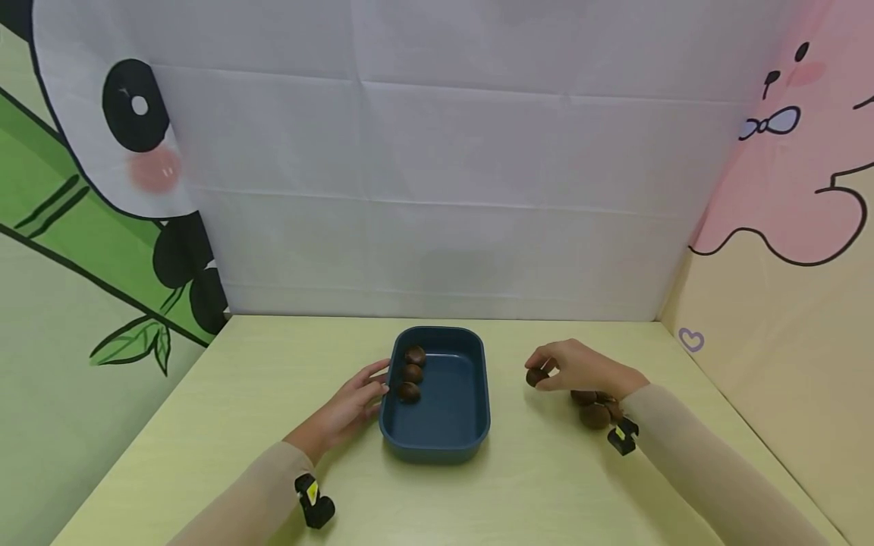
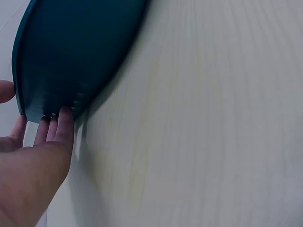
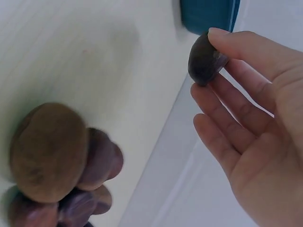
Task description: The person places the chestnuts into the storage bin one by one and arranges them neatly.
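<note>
My right hand (image 1: 576, 364) pinches a chestnut (image 3: 204, 61) between thumb and fingertips, raised over the table to the right of the blue tray (image 1: 437, 447). Below that wrist lies a pile of several brown chestnuts (image 1: 595, 415), partly hidden by the hand in the head view. Inside the tray, three chestnuts (image 1: 413, 373) line up along its left wall. Against the tray's left side rests my left hand (image 1: 348, 409), its fairly straight fingers touching the outer wall; the left wrist view shows the fingertips (image 2: 66, 113) on that wall.
The pale wooden table (image 1: 328, 500) runs back to a white cloth screen (image 1: 437, 189). Walls with painted cartoon animals stand at the left and right. A dark wrist camera (image 1: 315, 500) sits on the left sleeve, another (image 1: 623, 436) on the right.
</note>
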`<state>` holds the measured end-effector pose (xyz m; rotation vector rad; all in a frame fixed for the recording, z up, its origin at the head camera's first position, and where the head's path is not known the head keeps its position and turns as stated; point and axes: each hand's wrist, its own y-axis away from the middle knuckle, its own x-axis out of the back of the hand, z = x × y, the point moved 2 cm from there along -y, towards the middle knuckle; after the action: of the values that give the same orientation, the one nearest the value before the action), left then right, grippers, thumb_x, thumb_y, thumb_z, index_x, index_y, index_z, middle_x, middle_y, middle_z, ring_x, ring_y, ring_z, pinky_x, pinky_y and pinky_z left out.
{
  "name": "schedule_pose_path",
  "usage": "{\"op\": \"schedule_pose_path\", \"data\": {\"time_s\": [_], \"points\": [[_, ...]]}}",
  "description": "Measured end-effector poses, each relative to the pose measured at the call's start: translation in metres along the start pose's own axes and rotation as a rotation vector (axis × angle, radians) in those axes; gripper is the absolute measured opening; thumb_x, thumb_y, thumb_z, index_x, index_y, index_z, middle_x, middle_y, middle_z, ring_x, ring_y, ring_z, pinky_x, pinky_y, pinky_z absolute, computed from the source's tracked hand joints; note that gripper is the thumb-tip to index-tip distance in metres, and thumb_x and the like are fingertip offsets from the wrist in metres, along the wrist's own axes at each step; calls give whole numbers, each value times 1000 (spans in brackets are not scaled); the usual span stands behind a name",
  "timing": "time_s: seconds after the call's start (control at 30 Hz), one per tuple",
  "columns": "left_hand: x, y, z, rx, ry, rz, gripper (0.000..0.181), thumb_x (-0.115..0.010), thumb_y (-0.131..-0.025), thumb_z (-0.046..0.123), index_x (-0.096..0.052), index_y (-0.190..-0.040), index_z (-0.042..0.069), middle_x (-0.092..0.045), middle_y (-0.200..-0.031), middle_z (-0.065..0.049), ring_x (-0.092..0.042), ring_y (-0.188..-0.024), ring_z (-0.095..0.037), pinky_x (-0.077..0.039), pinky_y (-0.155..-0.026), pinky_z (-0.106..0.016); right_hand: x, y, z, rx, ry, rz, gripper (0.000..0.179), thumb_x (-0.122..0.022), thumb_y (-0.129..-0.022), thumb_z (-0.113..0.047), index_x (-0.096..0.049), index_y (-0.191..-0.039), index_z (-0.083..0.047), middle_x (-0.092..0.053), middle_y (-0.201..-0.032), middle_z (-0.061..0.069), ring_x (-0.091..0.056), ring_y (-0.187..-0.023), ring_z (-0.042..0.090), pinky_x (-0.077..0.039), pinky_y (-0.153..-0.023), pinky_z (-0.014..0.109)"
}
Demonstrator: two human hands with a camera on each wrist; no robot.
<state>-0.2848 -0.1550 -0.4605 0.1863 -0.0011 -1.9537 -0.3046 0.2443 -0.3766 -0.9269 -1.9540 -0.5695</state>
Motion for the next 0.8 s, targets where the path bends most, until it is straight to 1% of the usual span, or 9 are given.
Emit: {"op": "schedule_pose_path", "data": {"time_s": [0.1, 0.2, 0.3, 0.4, 0.53, 0.6, 0.8], "points": [[0, 1, 1, 0, -5, 3, 61, -45, -102, 8, -23, -158, 9, -22, -161, -23, -30, -144, -39, -28, -114, -54, 1, -5, -13, 56, 29, 4, 31, -76, -89, -14, -70, -118, -8, -70, -105, -6, -68, -97, 15, -51, -91, 50], [-1, 1, 1, 0, -7, 5, 61, -45, -102, 9, -23, -158, 9, -22, -161, -23, -30, -144, -39, -28, -114, -54, 2, -11, -25, 97, 48, 6, 31, -75, -89, -15, -70, -119, -11, -70, -106, -7, -68, -96, 12, -51, -91, 45], [-1, 1, 1, -1, -9, 2, 61, -45, -102, 8, -23, -158, 9, -22, -161, -23, -30, -143, -39, -29, -113, -54, -1, -18, -36, 123, 37, 3, 31, -75, -90, -16, -69, -120, -12, -69, -107, -9, -67, -97, 11, -51, -92, 44], [0, 1, 1, 0, -10, 0, 61, -45, -101, 8, -23, -158, 9, -22, -160, -24, -31, -143, -39, -28, -114, -54, -5, -27, -47, 150, 18, -5, 32, -75, -90, -16, -69, -121, -11, -68, -108, -9, -67, -98, 10, -51, -93, 46], [0, 1, 2, -3, -5, -6, 61, -44, -102, 8, -22, -158, 9, -22, -161, -24, -30, -143, -39, -28, -114, -54, -15, -37, -61, 184, 9, -13, 33, -75, -90, -17, -69, -122, -9, -68, -111, -7, -66, -99, 11, -51, -92, 47], [-1, 1, 2, -7, -2, -10, 61, -44, -102, 8, -21, -158, 9, -21, -161, -24, -30, -143, -39, -28, -114, -54, -22, -43, -67, 192, 13, -18, 34, -76, -90, -18, -69, -123, -11, -67, -112, -8, -65, -99, 9, -51, -91, 45], [0, 1, 1, -4, -4, -11, 62, -45, -101, 8, -21, -158, 9, -21, -160, -24, -30, -144, -39, -28, -114, -53, -48, -59, -84, 236, 3, -34, 35, -75, -92, -21, -68, -125, -9, -67, -114, -7, -64, -99, 7, -53, -89, 41]]}}
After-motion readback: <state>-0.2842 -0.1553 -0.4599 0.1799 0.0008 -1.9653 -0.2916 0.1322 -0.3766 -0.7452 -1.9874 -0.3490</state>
